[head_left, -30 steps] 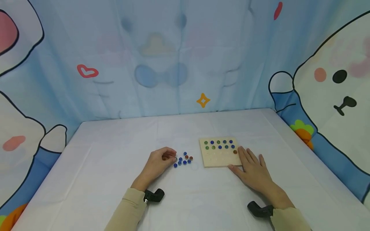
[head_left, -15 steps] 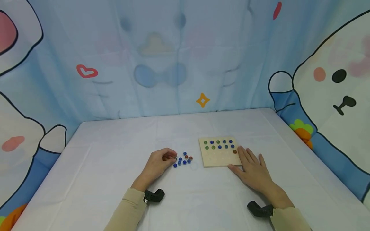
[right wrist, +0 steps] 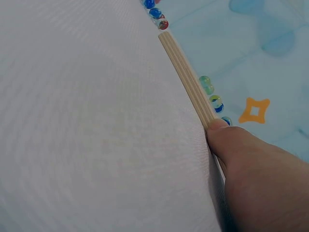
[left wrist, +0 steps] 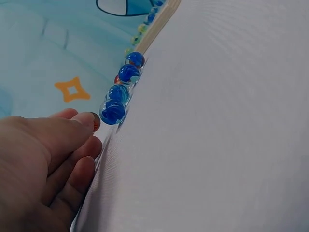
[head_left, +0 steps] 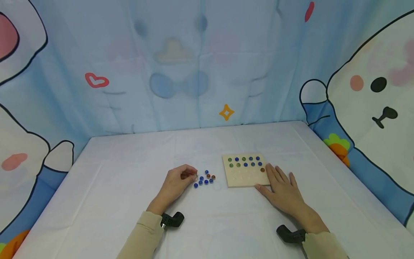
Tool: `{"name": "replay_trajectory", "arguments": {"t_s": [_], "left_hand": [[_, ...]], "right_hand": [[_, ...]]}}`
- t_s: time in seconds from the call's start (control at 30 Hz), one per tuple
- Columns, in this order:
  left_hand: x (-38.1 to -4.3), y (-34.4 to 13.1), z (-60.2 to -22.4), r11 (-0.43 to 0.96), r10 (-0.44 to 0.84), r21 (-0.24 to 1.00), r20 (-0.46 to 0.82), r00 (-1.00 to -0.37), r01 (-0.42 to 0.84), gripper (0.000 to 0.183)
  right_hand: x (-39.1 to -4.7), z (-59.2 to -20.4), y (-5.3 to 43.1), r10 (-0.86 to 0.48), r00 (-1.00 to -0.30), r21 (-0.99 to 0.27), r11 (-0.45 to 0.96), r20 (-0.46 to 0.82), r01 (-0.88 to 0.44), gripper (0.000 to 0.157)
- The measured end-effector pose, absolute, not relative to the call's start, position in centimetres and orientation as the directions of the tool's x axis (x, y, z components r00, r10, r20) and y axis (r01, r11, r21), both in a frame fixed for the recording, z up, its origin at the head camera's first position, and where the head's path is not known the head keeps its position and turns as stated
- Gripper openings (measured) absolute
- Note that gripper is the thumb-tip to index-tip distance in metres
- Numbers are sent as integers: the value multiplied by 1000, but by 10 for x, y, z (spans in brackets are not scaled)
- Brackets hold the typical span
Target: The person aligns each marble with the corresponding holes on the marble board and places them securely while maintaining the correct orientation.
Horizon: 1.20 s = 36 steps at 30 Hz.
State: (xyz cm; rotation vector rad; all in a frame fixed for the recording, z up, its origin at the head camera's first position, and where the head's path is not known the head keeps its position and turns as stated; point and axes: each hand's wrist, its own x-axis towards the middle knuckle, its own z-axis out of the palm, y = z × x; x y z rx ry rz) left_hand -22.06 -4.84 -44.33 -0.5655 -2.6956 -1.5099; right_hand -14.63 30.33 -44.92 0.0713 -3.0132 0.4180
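1. Two forearms point(head_left: 142, 233) angle over the counter point(head_left: 106, 180) from seven and five o'clock.
2. Left hand point(head_left: 176, 182) pinches a marble point(left wrist: 97, 122) at nine o'clock of the loose marbles point(head_left: 206, 182).
3. Right hand point(head_left: 286, 194), straight-fingered, rests against the board point(head_left: 240, 178) at its four o'clock corner.

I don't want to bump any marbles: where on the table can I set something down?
Bare table lies left of the left grip, between the sleeves, and behind the board up to the curtain. Crowded: loose marbles beside the left grip, and the board's right edge, where the right grip rests.
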Motion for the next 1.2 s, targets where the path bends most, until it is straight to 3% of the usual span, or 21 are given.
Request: {"name": "replay_trajectory", "arguments": {"t_s": [0.8,1.2], "left_hand": [[-218,-32,-429,432,307,822,254,-917,372,17],[-217,-16,-423,384,345,849,234,-909,364,19]], "right_hand": [[-146,-447,304,-35,-994,-274,960,101,-62,96],[-146,-449,304,-35,-993,-273,960,113,-65,95]]}}
